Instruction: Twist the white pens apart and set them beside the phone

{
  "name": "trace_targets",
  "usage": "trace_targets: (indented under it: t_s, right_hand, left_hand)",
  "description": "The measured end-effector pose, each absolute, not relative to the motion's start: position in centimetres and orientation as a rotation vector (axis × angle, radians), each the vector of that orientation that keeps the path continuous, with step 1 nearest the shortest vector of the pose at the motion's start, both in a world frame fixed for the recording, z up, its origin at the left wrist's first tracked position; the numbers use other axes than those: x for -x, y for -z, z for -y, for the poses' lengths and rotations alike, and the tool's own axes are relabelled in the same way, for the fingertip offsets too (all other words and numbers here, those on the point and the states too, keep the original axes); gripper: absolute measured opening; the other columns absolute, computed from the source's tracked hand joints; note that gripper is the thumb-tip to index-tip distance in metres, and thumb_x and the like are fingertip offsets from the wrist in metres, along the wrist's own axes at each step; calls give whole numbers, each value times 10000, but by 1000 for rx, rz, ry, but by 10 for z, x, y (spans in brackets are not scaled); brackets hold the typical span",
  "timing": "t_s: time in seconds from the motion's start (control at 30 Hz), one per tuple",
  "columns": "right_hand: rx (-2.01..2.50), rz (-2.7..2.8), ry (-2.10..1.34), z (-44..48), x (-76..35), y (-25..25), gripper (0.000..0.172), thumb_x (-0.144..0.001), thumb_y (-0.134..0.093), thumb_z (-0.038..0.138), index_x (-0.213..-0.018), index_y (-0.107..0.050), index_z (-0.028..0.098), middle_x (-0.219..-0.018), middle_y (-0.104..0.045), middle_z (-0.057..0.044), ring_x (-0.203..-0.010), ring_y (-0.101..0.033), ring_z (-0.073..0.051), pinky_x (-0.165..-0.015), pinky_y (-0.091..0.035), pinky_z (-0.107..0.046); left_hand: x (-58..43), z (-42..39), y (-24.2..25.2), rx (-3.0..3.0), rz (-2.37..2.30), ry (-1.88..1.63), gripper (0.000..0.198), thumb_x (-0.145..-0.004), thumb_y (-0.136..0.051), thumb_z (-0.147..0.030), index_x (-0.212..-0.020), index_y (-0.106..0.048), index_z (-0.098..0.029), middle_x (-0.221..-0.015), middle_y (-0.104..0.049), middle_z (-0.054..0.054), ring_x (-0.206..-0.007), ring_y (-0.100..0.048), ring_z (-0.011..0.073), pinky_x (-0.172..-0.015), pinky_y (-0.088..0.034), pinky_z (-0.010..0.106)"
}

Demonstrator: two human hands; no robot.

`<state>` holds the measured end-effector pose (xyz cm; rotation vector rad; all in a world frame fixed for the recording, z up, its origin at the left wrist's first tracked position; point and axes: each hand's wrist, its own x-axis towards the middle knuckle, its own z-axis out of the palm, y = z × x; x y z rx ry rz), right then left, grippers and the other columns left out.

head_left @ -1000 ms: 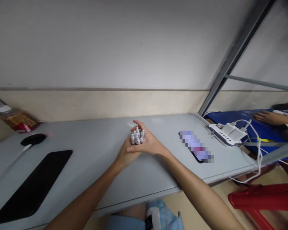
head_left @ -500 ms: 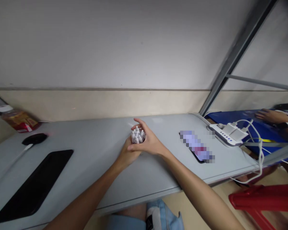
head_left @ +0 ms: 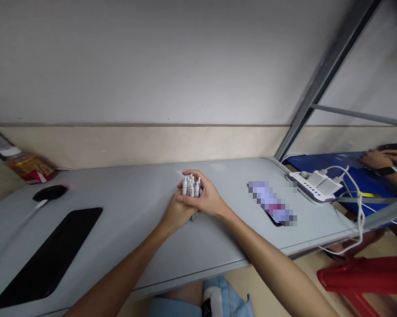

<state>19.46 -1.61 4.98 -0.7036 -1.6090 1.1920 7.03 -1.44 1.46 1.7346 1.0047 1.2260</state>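
Note:
A bundle of several slim white pens [head_left: 191, 186] stands upright between my two hands above the grey desk, narrow tips upward. My left hand [head_left: 177, 210] is closed around the lower part of the bundle from the left. From the right, my right hand [head_left: 209, 197] wraps the upper part, its thumb across the front and its fingers curling behind. A pen's lower end pokes out beneath the hands. Palms and fingers hide most of the bundle's length.
On the grey desk [head_left: 125, 237] lie a black mat [head_left: 49, 257], a black charging puck [head_left: 50, 193] and a phone [head_left: 271, 203]. A drink bottle [head_left: 31, 166] stands back left. A power strip [head_left: 312, 186] with cables lies right. Another person's hands [head_left: 380, 159] rest beyond the metal frame.
My right hand's fingers have closed in around the pens. The pens now stick up higher above my hands, and a lower end shows below. The other person's hands have moved together.

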Motion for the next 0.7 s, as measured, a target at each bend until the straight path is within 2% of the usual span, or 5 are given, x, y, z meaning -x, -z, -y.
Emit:
trace_targets:
  t_s: [0.1, 0.23, 0.37, 0.5, 0.7]
  right_hand:
    - [669, 1578, -1221, 15, -193, -50, 431, -724, -713, 307, -1104, -527, 223, -968, -655, -35, -826, -638, -180, -773, -523, -351]
    - [621, 1547, -1248, 13, -192, -50, 401, -700, -734, 324, -1026, -531, 209, -930, -654, -29, -850, -635, -177, -796, -512, -336]
    - [668, 1530, -1217, 13, -191, -49, 395, -659, -762, 347, -949, -531, 211, -851, -634, -2, -786, -624, -165, -754, -506, -311]
    - [721, 1544, -1140, 13, -191, -49, 397, -611, -790, 340, -898, -552, 205, -811, -616, 7, -753, -608, -159, -723, -492, -292]
    - [720, 1521, -1157, 11, -194, -51, 336, -622, -772, 294, -861, -554, 201, -783, -611, 15, -723, -593, -143, -703, -486, -280]
  left_hand:
    - [-71, 14, -13, -1710, -981, -1190, 215, -686, -584, -187, -896, -617, -160, -787, -661, 36, -737, -642, 167, -632, -549, 274]
    - [-72, 14, -9, -1685, -1002, -1190, 325, -698, -594, -201, -1020, -583, -165, -1005, -657, 63, -886, -641, 175, -737, -557, 284]
    - [-74, 16, -2, -1745, -995, -1244, 374, -733, -563, -184, -1107, -550, -178, -1103, -630, 67, -1028, -608, 191, -885, -523, 332]
    - [-78, 17, 1, -1856, -1030, -1300, 354, -706, -538, -143, -1057, -567, -174, -1093, -628, 75, -1049, -593, 213, -938, -495, 377]
    - [-85, 19, -6, -1836, -1051, -1367, 459, -682, -615, -128, -1127, -509, -170, -1080, -618, 72, -996, -614, 210, -893, -515, 373]
